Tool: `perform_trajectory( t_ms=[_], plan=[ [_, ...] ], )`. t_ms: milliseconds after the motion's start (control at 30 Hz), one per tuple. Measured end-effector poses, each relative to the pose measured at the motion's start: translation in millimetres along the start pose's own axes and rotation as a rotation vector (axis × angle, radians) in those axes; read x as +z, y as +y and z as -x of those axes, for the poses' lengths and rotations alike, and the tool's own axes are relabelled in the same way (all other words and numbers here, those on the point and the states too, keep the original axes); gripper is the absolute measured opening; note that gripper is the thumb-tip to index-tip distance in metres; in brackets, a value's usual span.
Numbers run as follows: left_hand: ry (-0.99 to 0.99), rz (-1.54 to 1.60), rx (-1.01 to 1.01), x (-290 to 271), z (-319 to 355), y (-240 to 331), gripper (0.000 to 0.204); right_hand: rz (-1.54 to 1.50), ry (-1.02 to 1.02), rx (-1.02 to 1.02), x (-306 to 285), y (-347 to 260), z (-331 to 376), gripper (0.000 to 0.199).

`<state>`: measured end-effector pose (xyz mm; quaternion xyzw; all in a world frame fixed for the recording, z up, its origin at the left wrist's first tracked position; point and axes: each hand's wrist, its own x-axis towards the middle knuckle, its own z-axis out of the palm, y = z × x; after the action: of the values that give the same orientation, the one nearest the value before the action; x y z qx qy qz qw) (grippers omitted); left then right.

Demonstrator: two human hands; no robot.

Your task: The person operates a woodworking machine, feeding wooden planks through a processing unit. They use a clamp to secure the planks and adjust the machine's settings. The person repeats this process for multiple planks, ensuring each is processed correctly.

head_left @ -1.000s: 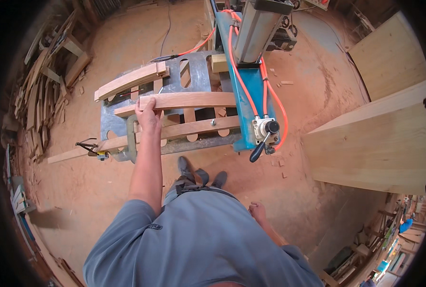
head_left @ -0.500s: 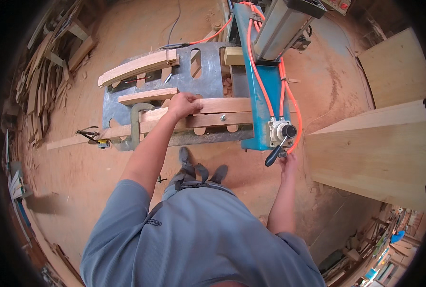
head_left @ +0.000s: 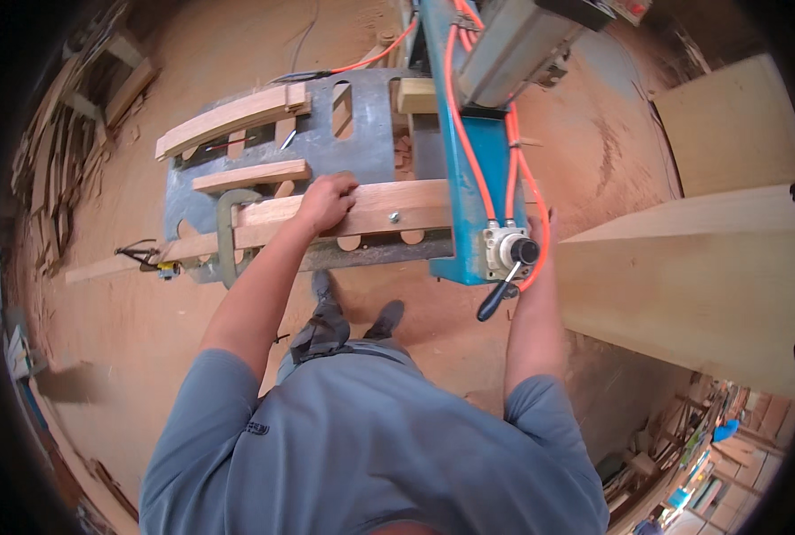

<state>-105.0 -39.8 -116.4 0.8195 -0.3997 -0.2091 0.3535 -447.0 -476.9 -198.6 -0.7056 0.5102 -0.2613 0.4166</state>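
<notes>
My left hand (head_left: 329,201) is closed, its fingers curled over a pale wooden strip (head_left: 406,194). The strip lies along a wooden fence (head_left: 370,221) that has a bolt (head_left: 394,217) in its face. On the far side of the blue machine arm (head_left: 476,169), my right hand (head_left: 547,225) reaches up near the strip's right end. Most of its fingers are hidden by the valve and the orange hose (head_left: 542,178). Close to my right forearm is the valve's black-handled lever (head_left: 497,301). A C-clamp (head_left: 226,236) grips the fence at the left.
Several wooden strips (head_left: 228,122) lie on the metal table (head_left: 375,125), with a shorter strip (head_left: 250,176) nearer me. A large pneumatic cylinder (head_left: 522,58) rises above the arm. Pale wooden panels (head_left: 665,276) stand at the right, and scrap wood (head_left: 54,178) is piled at the left.
My right hand has moved from below the valve lever up to the strip's right end. The strip now sits closer against the fence. My left hand has stayed on the strip.
</notes>
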Motion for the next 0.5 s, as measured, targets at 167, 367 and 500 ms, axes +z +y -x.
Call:
perform_trajectory(
  t_ms=[167, 367, 500],
  plan=[
    [-0.021, -0.057, -0.028, 4, -9, -16, 0.024, -0.288, -0.234, 0.174, -11, 44, -45, 0.061],
    [-0.248, 0.336, -0.299, -24, -21, -10, 0.03, -0.395, -0.275, 0.277, -45, 39, -33, 0.057],
    [-0.231, 0.467, -0.353, -32, -11, -16, 0.034, -0.391, -0.286, 0.273, -23, -24, 2, 0.061]
  ],
)
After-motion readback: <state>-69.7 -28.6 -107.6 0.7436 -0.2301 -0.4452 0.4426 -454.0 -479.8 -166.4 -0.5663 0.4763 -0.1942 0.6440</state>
